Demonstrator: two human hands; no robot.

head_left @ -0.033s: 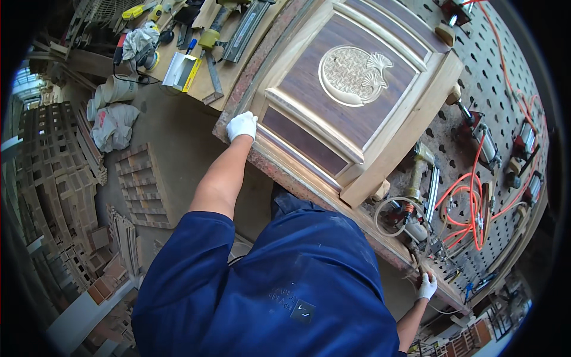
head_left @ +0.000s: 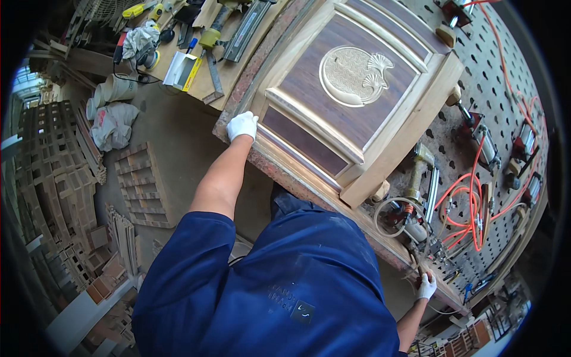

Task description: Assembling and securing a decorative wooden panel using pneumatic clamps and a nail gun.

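- Left hand [head_left: 242, 125], in a white glove, lies at 11 o'clock on the near corner of the table [head_left: 279, 169]; its fingers curl over the edge beside the wooden panel [head_left: 357, 95], gripping nothing separate.
- The wooden panel, pale frame with dark insets and a carved round medallion [head_left: 355, 75], lies flat on the table around 12 o'clock.
- A nail gun [head_left: 419, 172] with orange air hose [head_left: 470, 202] lies at 3 o'clock.
- Right hand [head_left: 426, 287], gloved, is at 5 o'clock by the table edge; whether its fingers hold anything cannot be told.
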